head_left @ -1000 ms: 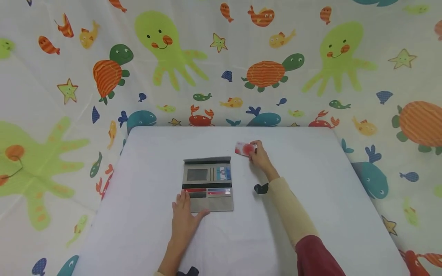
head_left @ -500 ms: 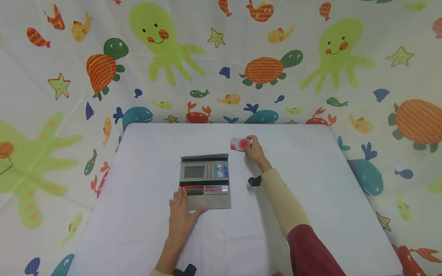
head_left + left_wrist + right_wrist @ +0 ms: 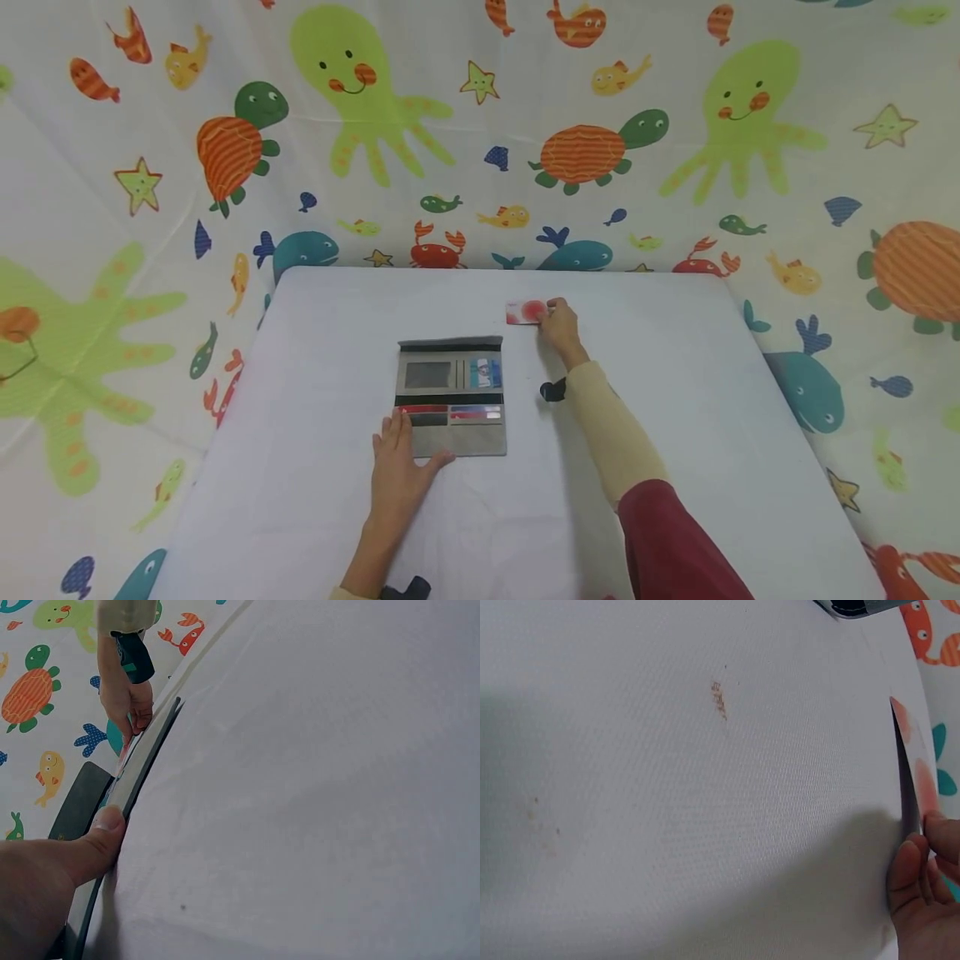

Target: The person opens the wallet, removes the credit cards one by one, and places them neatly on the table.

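An opened grey wallet (image 3: 476, 442) lies on the white table, with cards in its slots and a blue card (image 3: 485, 374) in its upper right part. My left hand (image 3: 400, 473) rests at the wallet's lower left corner, fingers straight along the left side. In the left wrist view the thumb (image 3: 107, 819) presses on the wallet's near edge. Beyond the wallet's upper right corner, my right hand (image 3: 562, 330) pinches a red and white card (image 3: 522, 312) by its right end. The right wrist view shows that card (image 3: 924, 780) tilted, with one long edge close to the table.
The white table (image 3: 315, 350) bears small brown marks (image 3: 718, 700), seen in the right wrist view. A curtain (image 3: 420, 50) printed with sea animals hangs behind the table and along its sides. Dark wrist cameras (image 3: 553, 390) sit on both wrists.
The right hand has shifted the red and white card slightly left and toward the back, and the card lies straighter in view. The left hand and wallet stay put; the head view shifts a little.
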{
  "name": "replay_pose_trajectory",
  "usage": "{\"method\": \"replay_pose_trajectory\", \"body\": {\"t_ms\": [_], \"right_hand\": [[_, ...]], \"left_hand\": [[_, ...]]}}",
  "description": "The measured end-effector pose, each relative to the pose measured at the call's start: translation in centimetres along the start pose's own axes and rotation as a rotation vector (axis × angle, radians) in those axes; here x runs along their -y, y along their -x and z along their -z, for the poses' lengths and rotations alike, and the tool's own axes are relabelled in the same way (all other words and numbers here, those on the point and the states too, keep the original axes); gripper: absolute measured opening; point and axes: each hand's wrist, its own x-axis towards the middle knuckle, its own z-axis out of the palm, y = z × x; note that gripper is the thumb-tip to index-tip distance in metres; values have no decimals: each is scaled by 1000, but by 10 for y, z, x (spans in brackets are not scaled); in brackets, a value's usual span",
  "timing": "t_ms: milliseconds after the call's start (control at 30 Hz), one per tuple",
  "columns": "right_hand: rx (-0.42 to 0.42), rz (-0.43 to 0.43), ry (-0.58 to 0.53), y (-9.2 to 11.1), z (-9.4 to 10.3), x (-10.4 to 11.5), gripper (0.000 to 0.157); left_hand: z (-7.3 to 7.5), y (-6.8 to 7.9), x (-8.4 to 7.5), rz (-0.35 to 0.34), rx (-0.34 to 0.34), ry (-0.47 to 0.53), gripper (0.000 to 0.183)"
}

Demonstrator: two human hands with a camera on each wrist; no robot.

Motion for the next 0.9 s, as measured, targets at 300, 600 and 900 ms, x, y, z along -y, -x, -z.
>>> {"method": "replay_pose_trajectory", "body": {"t_ms": [300, 600, 900], "right_hand": [[-12, 82, 96, -7, -2, 1, 39], [-2, 67, 132, -11, -2, 1, 41], [-4, 34, 169, -14, -5, 2, 40]], "left_hand": [[1, 0, 0, 25, 29, 4, 108], [-1, -2, -1, 0, -11, -2, 108], [-2, -2, -1, 24, 14, -5, 108]]}}
